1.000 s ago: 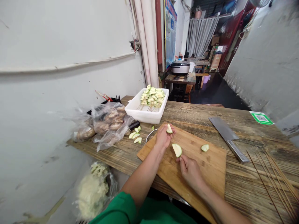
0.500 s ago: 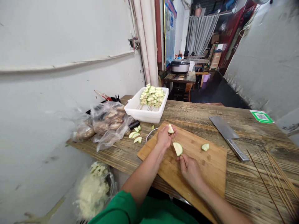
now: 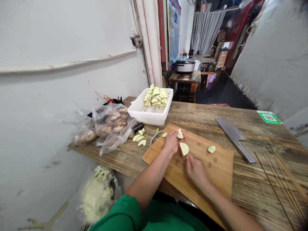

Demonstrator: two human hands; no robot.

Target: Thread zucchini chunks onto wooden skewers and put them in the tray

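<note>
Over the wooden cutting board, my left hand pinches a pale, green-edged zucchini slice. My right hand grips a thin skewer, mostly hidden, just below a half-round zucchini slice that sits on it. The two slices are close together, one above the other. A small zucchini piece lies on the board left of my left hand, and another piece lies to the right of both hands.
Beyond the board stands a white tub of skewered slices. A cleaver and loose bamboo skewers lie to the right. Left are loose slices, bagged mushrooms and, lower down, bagged cauliflower.
The lower slice and the slice in my left hand have come closer together. My left hand has shifted slightly right, uncovering the small piece on the board.
</note>
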